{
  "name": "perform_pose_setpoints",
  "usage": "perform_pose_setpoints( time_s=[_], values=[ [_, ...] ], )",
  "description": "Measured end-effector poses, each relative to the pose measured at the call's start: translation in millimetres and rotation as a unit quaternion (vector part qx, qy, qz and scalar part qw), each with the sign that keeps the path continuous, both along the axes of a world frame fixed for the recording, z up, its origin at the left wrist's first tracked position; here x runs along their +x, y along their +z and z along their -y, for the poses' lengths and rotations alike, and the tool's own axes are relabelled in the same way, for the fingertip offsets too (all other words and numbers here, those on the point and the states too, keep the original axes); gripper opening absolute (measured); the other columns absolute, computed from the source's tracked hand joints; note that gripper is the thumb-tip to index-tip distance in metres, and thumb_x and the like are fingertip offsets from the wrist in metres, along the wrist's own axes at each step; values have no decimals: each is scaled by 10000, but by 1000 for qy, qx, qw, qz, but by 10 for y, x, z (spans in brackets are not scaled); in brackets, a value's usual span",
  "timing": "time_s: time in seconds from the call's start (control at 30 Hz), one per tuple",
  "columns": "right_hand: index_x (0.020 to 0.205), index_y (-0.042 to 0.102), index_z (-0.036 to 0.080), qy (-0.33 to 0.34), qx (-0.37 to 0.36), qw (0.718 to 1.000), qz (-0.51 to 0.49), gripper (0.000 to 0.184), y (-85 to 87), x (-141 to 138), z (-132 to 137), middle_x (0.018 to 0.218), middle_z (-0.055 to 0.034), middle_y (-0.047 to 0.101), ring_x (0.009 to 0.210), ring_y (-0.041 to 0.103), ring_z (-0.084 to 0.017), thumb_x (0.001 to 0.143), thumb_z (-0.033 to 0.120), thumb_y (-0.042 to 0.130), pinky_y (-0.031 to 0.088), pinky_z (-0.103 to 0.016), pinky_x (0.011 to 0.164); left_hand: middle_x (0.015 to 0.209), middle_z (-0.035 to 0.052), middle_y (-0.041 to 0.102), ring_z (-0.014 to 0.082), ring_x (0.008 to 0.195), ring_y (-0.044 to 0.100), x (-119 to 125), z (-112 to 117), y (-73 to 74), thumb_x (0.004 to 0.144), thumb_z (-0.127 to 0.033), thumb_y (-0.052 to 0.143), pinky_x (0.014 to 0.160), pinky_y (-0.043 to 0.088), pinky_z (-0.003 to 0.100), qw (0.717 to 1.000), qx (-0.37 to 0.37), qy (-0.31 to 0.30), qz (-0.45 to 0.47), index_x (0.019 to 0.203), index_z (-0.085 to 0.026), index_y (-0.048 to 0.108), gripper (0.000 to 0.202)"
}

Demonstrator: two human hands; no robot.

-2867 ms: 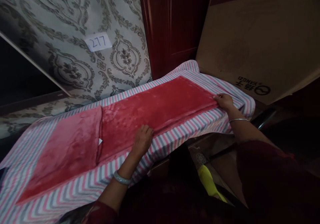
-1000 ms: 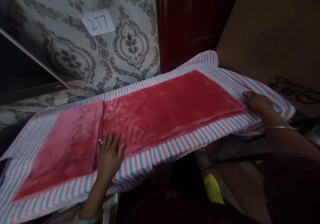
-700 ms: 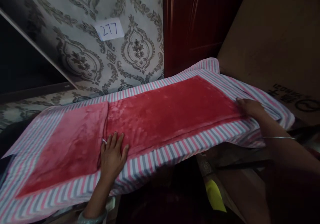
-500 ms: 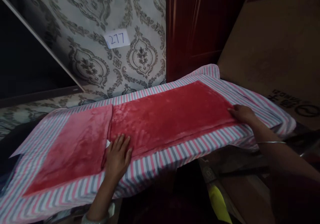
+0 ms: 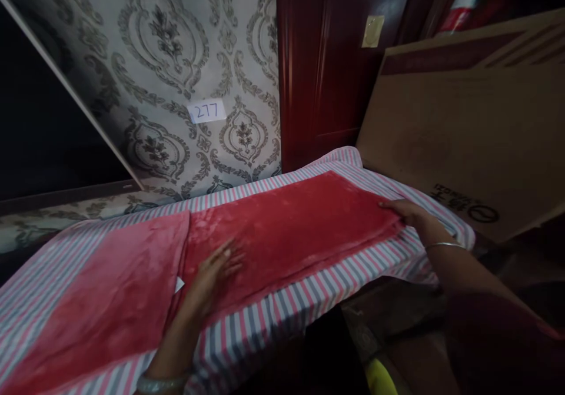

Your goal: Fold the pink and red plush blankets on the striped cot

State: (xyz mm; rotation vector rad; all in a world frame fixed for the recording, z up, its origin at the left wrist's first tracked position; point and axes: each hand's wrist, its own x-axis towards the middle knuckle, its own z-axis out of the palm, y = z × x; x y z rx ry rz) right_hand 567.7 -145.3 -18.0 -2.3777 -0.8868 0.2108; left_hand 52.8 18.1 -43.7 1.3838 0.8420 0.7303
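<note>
A red plush blanket point(image 5: 286, 224), folded into a long flat shape, lies on a striped cloth cover point(image 5: 304, 289) in pink, grey and white. Its left part is a paler pink-red fold point(image 5: 119, 283), with a small white tag point(image 5: 179, 284) at the fold's edge. My left hand point(image 5: 216, 271) is over the blanket just right of that edge, fingers apart and a little blurred; whether it touches the cloth I cannot tell. At the blanket's right end, my right hand point(image 5: 410, 213) pinches the corner, thumb on top and other fingers mostly hidden.
A large cardboard box point(image 5: 459, 130) leans at the right behind the covered surface. Behind stand a patterned wall with a paper marked 277 point(image 5: 206, 110) and a dark red wooden panel point(image 5: 322, 77). A dark screen point(image 5: 48, 106) is at the left.
My view has tilted up and swung right. My left hand, flat on the blanket before, has shifted rightward along it with fingers lifted or sliding. My right hand still holds the right end.
</note>
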Motion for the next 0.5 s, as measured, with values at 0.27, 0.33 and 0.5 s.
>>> perform_pose_setpoints(
  time_s=[0.27,0.33,0.5],
  values=[
    [1022,734,131,118,-5,993,18,246,797,-1271,-772,884,-80,739,801,686,-220,830,255,644,481,-259,676,1165,180,690,289,1085,715,719,-654,147,849,-258,546,966,566,464,948,-256,15,186,1037,-179,573,205],
    [1130,721,142,185,-29,979,75,316,781,-1750,-867,1051,-103,745,959,688,-252,841,246,648,478,-270,778,1121,163,681,286,1044,722,896,-734,147,836,-223,554,922,579,451,934,-292,34,204,1014,-192,551,180],
    [1222,690,135,321,-112,926,161,359,345,-2682,-767,1199,-163,708,1093,661,-294,893,164,546,470,-321,885,1032,156,670,235,833,727,1234,-834,115,918,-285,499,808,602,400,950,-268,52,153,1113,-192,522,218]
  ],
)
